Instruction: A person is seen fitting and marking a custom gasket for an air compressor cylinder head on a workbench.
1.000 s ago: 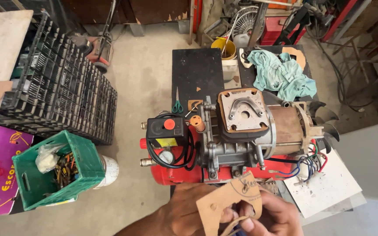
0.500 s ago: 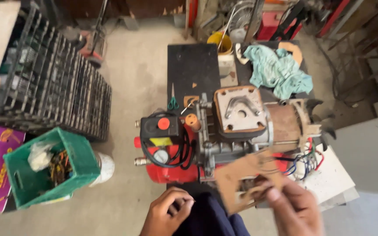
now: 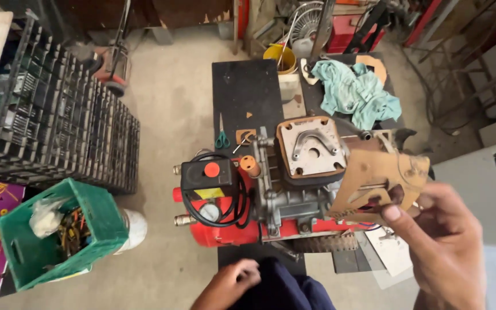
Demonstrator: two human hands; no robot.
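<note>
Head view: your right hand [image 3: 446,244] has carried the cardboard gasket [image 3: 381,182] rightward, pinching it beside the compressor [image 3: 271,189]; left hand [image 3: 233,281] has let go, loosely curled.

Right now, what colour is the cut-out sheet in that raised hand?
Light brown, like cardboard. The cut-out sheet held in the right hand shows best in the head view.

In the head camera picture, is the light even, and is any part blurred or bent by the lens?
Head view: soft, even daylight, with no hard shadows and no strong glare on the red compressor. The right hand holding the brown cardboard gasket is a little soft. The left hand is slightly blurred at the bottom edge. The wide lens bends the black crates at the left.
</note>
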